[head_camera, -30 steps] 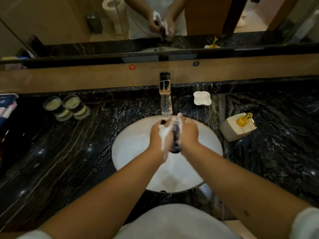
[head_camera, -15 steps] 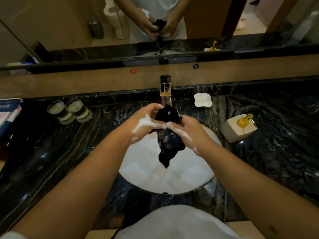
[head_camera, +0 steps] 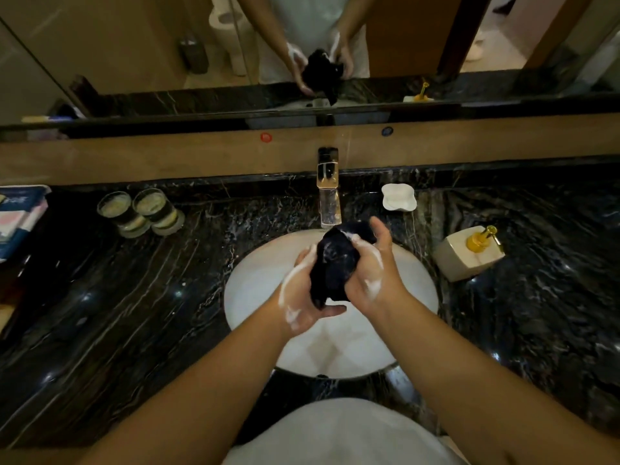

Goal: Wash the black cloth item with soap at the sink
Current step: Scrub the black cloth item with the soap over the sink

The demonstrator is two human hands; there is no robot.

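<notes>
Cloth [head_camera: 335,263], hanging loose before, now bunched; both hands' fingers [head_camera: 360,245] clamp it over sink [head_camera: 255,283].

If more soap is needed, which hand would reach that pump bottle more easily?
Probably the right hand: the soap dispenser stands on its side of the basin. The left hand could keep holding the black cloth.

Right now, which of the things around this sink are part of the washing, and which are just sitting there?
Part of the washing:
black cloth, bunched between both soapy hands
left hand
right hand
sink
tap
soap pump bottle

Just sitting there:
two glass jars
small white dish
folded packets at the left edge
</notes>
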